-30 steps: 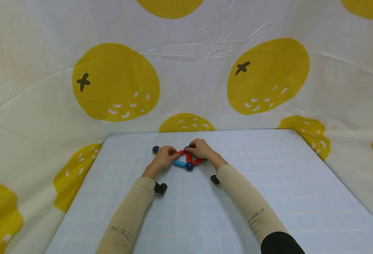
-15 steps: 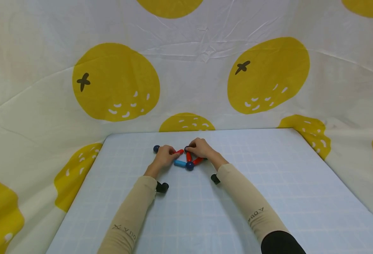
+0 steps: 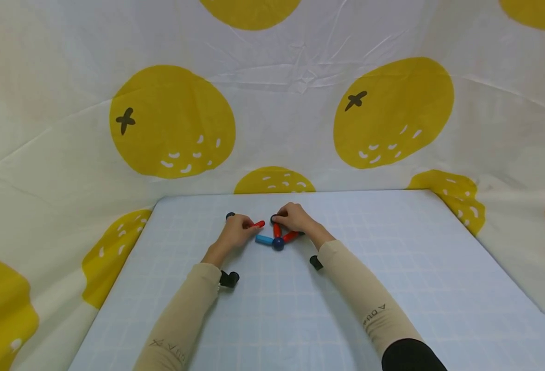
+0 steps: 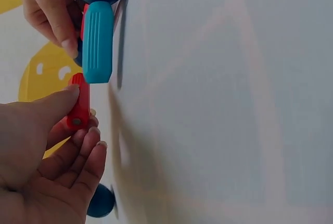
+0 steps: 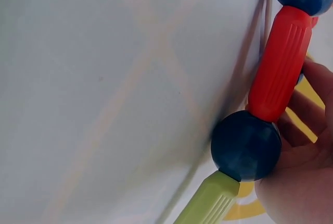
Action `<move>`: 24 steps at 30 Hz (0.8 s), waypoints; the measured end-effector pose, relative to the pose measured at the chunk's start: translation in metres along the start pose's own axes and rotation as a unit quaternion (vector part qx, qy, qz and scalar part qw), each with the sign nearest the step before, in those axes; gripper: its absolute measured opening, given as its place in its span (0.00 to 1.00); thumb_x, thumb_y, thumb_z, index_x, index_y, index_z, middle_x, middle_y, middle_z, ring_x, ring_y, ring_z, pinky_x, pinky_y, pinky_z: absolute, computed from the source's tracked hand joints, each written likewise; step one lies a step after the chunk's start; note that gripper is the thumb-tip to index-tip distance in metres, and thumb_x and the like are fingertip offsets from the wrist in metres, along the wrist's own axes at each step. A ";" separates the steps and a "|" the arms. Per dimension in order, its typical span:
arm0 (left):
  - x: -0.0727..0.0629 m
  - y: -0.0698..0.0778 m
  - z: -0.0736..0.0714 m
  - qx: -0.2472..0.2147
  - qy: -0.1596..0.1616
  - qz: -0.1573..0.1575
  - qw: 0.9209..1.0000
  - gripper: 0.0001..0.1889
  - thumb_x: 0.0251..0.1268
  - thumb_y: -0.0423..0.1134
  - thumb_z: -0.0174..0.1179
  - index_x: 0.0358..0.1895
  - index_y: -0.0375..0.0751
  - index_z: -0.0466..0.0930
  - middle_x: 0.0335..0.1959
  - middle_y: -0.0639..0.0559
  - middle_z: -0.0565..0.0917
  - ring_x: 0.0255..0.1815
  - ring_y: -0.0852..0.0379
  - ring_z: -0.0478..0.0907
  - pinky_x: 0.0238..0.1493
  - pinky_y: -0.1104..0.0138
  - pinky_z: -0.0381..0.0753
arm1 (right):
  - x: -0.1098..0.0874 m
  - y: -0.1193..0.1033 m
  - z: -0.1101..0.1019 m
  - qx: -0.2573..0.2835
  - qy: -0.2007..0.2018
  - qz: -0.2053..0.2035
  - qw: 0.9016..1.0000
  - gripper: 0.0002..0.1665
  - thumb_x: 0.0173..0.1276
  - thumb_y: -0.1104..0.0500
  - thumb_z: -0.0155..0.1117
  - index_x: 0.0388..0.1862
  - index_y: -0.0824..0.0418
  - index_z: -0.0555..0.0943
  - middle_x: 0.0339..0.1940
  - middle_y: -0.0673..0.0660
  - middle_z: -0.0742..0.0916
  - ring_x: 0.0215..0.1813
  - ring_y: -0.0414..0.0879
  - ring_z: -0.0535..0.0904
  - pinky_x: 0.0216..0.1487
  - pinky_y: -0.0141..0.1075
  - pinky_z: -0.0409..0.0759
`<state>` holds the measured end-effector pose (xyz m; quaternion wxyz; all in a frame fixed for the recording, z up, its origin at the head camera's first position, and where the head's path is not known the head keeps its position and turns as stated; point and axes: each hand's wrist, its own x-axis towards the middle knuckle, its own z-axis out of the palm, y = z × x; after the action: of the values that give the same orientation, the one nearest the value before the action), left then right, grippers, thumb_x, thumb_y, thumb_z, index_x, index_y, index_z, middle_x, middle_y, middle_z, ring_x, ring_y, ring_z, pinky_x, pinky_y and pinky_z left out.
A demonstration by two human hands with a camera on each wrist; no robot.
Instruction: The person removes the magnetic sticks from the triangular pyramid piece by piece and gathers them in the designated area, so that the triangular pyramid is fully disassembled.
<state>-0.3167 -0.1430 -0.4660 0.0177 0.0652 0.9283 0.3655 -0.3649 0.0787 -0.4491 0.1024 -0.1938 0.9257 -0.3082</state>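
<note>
Left hand (image 3: 235,230), pinching a red rod (image 3: 260,224) near frame centre, has drawn slightly leftward; grip apparently leaves its tip free | right hand (image 3: 294,217) pinches a navy ball (image 3: 273,218), seemingly steadying the joined structure (image 3: 278,244) on the counter (image 3: 272,314) | visible: red rods three, light-blue rod (image 3: 264,240) one, yellow-green rod (image 5: 209,202) one, navy balls four

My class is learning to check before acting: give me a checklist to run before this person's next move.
1. Left hand pinches a red rod: ok.
2. Right hand holds the far blue ball: ok.
3. The red rod touches the far blue ball: not ok, gap.
4. Turquoise rod meets near blue ball: ok.
5. Its other end joined: not ok, bare.
6. Far end of green rod joined: cannot tell, unseen.
</note>
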 end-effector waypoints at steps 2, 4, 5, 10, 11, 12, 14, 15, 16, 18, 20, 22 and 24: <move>-0.004 -0.002 -0.005 0.006 0.000 0.008 1.000 0.13 0.70 0.45 0.67 0.41 0.36 0.87 0.35 0.48 0.85 0.38 0.51 0.77 0.44 0.60 0.79 | 0.000 0.000 0.000 0.000 0.002 -0.001 1.000 0.22 0.78 0.50 0.62 0.58 0.65 0.85 0.53 0.59 0.88 0.52 0.51 0.80 0.61 0.45 0.78; -0.010 -0.005 -0.012 0.013 0.000 0.017 1.000 0.12 0.70 0.44 0.68 0.41 0.36 0.87 0.34 0.48 0.85 0.38 0.51 0.77 0.43 0.60 0.79 | 0.000 0.000 0.000 -0.002 0.002 -0.002 1.000 0.22 0.78 0.50 0.62 0.58 0.65 0.85 0.54 0.59 0.88 0.53 0.51 0.80 0.61 0.45 0.78; -0.013 -0.008 -0.015 0.016 -0.001 0.021 1.000 0.12 0.70 0.43 0.68 0.42 0.36 0.87 0.34 0.48 0.85 0.38 0.51 0.77 0.43 0.60 0.80 | -0.001 0.000 0.000 -0.001 0.002 -0.001 1.000 0.22 0.78 0.50 0.62 0.58 0.65 0.85 0.54 0.59 0.88 0.53 0.51 0.80 0.62 0.45 0.77; -0.032 -0.023 -0.034 0.021 -0.006 0.029 0.999 0.10 0.70 0.40 0.68 0.44 0.35 0.87 0.36 0.47 0.84 0.39 0.50 0.76 0.45 0.59 0.80 | -0.003 0.001 0.001 0.006 0.001 -0.001 1.000 0.22 0.78 0.51 0.62 0.58 0.66 0.84 0.55 0.60 0.88 0.54 0.52 0.80 0.63 0.46 0.77; -0.035 -0.026 -0.038 0.021 -0.009 0.029 0.999 0.10 0.70 0.40 0.68 0.45 0.35 0.87 0.37 0.47 0.84 0.40 0.49 0.77 0.46 0.58 0.80 | -0.003 0.001 0.001 0.005 0.002 -0.003 1.000 0.22 0.78 0.51 0.62 0.58 0.66 0.84 0.54 0.60 0.88 0.54 0.52 0.80 0.63 0.46 0.77; -0.038 -0.030 -0.041 0.021 -0.010 0.029 0.999 0.10 0.70 0.39 0.67 0.45 0.36 0.87 0.37 0.47 0.84 0.40 0.50 0.76 0.46 0.59 0.80 | -0.003 0.001 0.001 0.004 0.003 -0.005 1.000 0.21 0.78 0.51 0.62 0.58 0.66 0.85 0.54 0.60 0.88 0.54 0.52 0.81 0.62 0.46 0.77; -0.042 -0.038 -0.048 0.021 -0.015 0.028 0.999 0.09 0.69 0.39 0.68 0.45 0.37 0.87 0.37 0.48 0.84 0.40 0.50 0.76 0.45 0.59 0.80 | -0.003 0.002 0.001 0.004 0.004 -0.009 1.000 0.21 0.78 0.51 0.61 0.58 0.66 0.85 0.54 0.60 0.88 0.54 0.52 0.81 0.62 0.46 0.77; -0.044 -0.042 -0.051 0.023 -0.019 0.028 0.999 0.09 0.69 0.39 0.68 0.45 0.38 0.87 0.37 0.48 0.84 0.40 0.50 0.76 0.45 0.60 0.80 | -0.003 0.002 0.001 0.004 0.004 -0.011 1.000 0.21 0.78 0.51 0.61 0.58 0.66 0.85 0.54 0.60 0.88 0.54 0.52 0.81 0.62 0.45 0.77; -0.046 -0.045 -0.054 0.024 -0.021 0.026 0.999 0.09 0.69 0.40 0.68 0.45 0.39 0.87 0.37 0.49 0.84 0.40 0.50 0.76 0.45 0.60 0.79 | -0.002 0.002 0.000 0.003 0.004 -0.011 1.000 0.21 0.78 0.51 0.61 0.58 0.66 0.85 0.54 0.60 0.88 0.54 0.51 0.81 0.62 0.45 0.78; -0.049 -0.053 -0.058 0.029 -0.026 0.029 0.999 0.09 0.68 0.41 0.69 0.44 0.39 0.88 0.36 0.50 0.84 0.39 0.51 0.75 0.43 0.61 0.77 | -0.001 0.002 0.001 0.005 0.002 -0.010 1.000 0.21 0.78 0.51 0.61 0.58 0.66 0.85 0.54 0.60 0.88 0.54 0.51 0.80 0.62 0.45 0.78; -0.053 -0.061 -0.062 0.035 -0.029 0.033 0.998 0.09 0.67 0.42 0.70 0.43 0.40 0.88 0.35 0.51 0.84 0.38 0.52 0.75 0.42 0.62 0.76 | 0.000 0.002 0.001 0.005 0.002 -0.008 1.000 0.21 0.78 0.51 0.62 0.58 0.66 0.85 0.54 0.59 0.88 0.53 0.51 0.80 0.61 0.44 0.78; -0.056 -0.068 -0.065 0.034 -0.030 0.037 0.998 0.09 0.66 0.42 0.71 0.42 0.41 0.88 0.35 0.52 0.84 0.37 0.53 0.76 0.42 0.63 0.76 | 0.000 0.002 0.001 0.004 0.003 -0.007 1.000 0.21 0.78 0.51 0.62 0.58 0.65 0.85 0.53 0.59 0.88 0.52 0.51 0.80 0.60 0.44 0.78; -0.059 -0.073 -0.066 0.033 -0.032 0.043 0.998 0.09 0.66 0.42 0.71 0.41 0.40 0.88 0.34 0.52 0.85 0.37 0.54 0.76 0.41 0.63 0.76 | 0.000 0.002 0.001 0.005 0.003 -0.008 1.000 0.21 0.78 0.51 0.62 0.57 0.66 0.85 0.53 0.59 0.88 0.52 0.51 0.80 0.60 0.44 0.78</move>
<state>-0.2713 -0.2487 -0.4679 0.0297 0.1178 0.9352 0.3325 -0.3652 0.0798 -0.4514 0.0979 -0.1997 0.9229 -0.3143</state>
